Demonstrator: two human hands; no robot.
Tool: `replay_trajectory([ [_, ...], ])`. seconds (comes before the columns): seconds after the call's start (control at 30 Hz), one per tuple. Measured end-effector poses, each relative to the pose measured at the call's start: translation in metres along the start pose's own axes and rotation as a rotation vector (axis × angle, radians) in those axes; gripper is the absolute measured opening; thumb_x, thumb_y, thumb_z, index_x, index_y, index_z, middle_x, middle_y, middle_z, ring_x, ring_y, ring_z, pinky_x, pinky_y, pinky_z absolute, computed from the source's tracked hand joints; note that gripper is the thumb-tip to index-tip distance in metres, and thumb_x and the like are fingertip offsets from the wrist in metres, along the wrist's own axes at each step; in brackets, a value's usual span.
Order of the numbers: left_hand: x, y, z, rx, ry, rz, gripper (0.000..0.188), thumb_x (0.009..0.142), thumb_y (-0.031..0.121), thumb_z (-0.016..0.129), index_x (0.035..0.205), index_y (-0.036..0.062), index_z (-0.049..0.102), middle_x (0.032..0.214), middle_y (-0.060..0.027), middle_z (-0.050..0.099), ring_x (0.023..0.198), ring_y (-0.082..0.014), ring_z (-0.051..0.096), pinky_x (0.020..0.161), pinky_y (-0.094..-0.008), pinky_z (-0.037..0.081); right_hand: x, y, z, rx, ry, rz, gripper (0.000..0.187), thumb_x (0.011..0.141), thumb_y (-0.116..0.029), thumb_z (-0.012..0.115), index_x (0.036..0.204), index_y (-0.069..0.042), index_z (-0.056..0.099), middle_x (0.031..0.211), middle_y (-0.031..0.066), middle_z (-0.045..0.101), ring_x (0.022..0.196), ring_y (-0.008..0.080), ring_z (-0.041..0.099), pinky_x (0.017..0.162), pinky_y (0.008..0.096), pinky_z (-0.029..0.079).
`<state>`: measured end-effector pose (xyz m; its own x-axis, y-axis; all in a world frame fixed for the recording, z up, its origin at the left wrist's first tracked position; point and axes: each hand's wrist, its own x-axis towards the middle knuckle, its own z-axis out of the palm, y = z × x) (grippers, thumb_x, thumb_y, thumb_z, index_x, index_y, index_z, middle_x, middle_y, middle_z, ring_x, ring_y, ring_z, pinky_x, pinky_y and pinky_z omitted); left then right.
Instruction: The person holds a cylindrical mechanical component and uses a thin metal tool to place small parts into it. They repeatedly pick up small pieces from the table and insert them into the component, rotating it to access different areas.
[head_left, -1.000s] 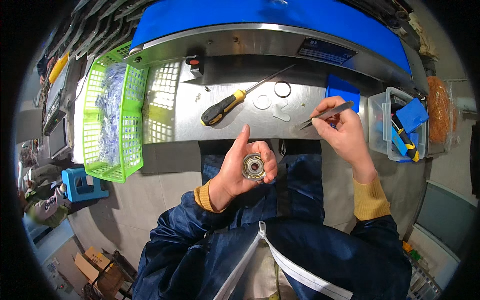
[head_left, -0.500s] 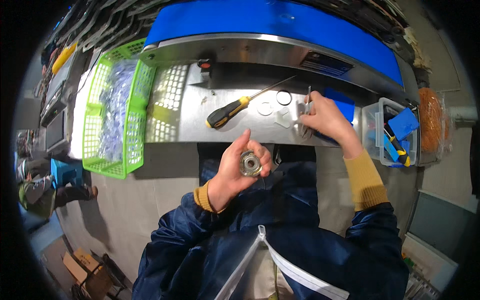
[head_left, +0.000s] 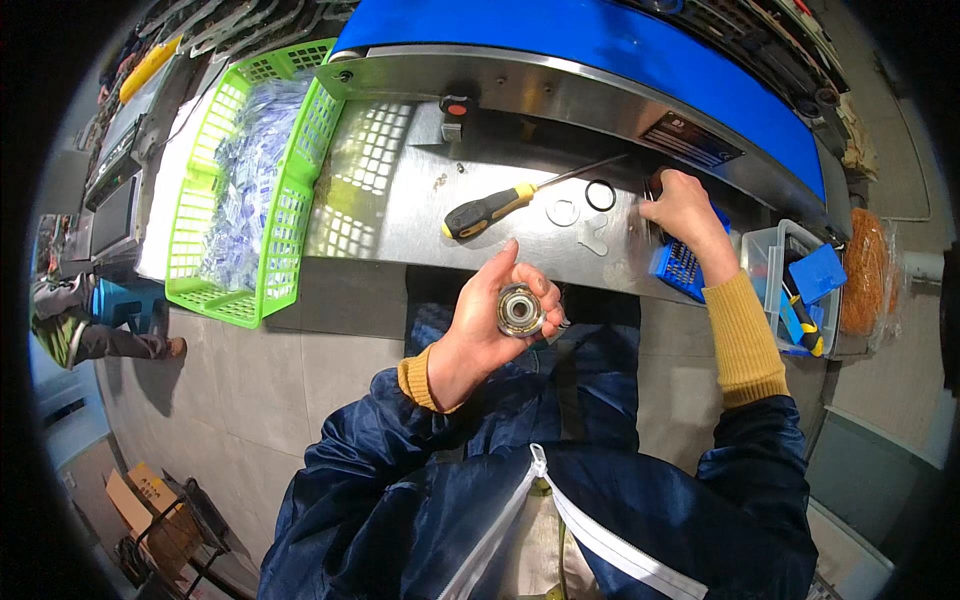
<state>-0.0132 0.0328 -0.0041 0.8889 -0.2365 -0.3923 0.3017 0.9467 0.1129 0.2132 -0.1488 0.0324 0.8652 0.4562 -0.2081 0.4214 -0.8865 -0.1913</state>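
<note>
My left hand (head_left: 500,310) is held above my lap, its fingers curled around a round metal part with a ringed, bearing-like centre (head_left: 520,311). The part's face is turned up and its edge is partly covered by my fingers. My right hand (head_left: 687,210) is over the right side of the metal worktop, fingers pinched together at a blurred, shiny thing I cannot make out. Just below that hand lies a blue slotted tray (head_left: 682,268). Left of it are a flat metal piece with lobes (head_left: 593,237), a black ring (head_left: 600,195) and a pale washer (head_left: 562,210).
A yellow-black screwdriver (head_left: 490,211) lies on the worktop (head_left: 400,215). At the left stands a green basket (head_left: 283,245) of clear plastic packets; at the right, a clear bin (head_left: 762,262) with tools. A blue-topped machine (head_left: 560,80) runs along the back. Another person stands far left.
My right hand has moved right and slightly away from me, uncovering more of the blue tray. My left hand still holds the round metal part. The whole view has shifted a little.
</note>
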Motion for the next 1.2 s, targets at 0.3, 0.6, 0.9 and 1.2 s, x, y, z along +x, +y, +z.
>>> replay_trajectory([
  [0.3,0.002,0.0,0.002,-0.022,-0.01,-0.014,0.063,0.105,0.049,0.036,0.07,0.0039,0.061,0.071,-0.0142,0.058,0.065,-0.0292,0.058,0.057,-0.0363,0.051,-0.005,0.006,0.007,-0.007,0.096,-0.038,0.034,0.073,-0.02,0.072,0.09,0.008,0.064,0.087,0.0274,0.067,0.088,0.0418,0.066,0.076,0.0467,0.052],
  [0.6,0.007,0.003,0.008,-0.093,0.016,-0.068,0.063,0.105,0.05,0.034,0.072,0.0036,0.062,0.073,-0.0135,0.057,0.068,-0.0292,0.059,0.057,-0.0361,0.051,-0.056,-0.028,-0.022,0.205,0.31,-0.261,0.034,0.08,-0.01,0.074,0.112,-0.001,0.065,0.098,0.0135,0.071,0.081,0.0225,0.067,0.073,0.0332,0.054],
  [0.9,0.021,0.004,0.018,-0.061,0.049,-0.083,0.057,0.105,0.05,0.033,0.084,0.0043,0.06,0.076,-0.0131,0.063,0.069,-0.0309,0.067,0.059,-0.0384,0.056,-0.121,-0.078,-0.021,0.556,0.264,-0.769,0.059,0.063,-0.009,0.085,0.119,-0.005,0.065,0.12,0.0121,0.062,0.113,0.0312,0.056,0.097,0.0407,0.045],
  [1.2,0.025,-0.007,0.042,-0.019,0.176,-0.005,0.056,0.105,0.052,0.029,0.11,0.0042,0.057,0.091,-0.0118,0.068,0.073,-0.0242,0.069,0.061,-0.0363,0.058,-0.13,-0.085,0.019,0.497,0.45,-0.668,0.065,0.063,-0.015,0.083,0.123,-0.007,0.061,0.129,0.0099,0.057,0.121,0.0305,0.051,0.1,0.0431,0.041],
])
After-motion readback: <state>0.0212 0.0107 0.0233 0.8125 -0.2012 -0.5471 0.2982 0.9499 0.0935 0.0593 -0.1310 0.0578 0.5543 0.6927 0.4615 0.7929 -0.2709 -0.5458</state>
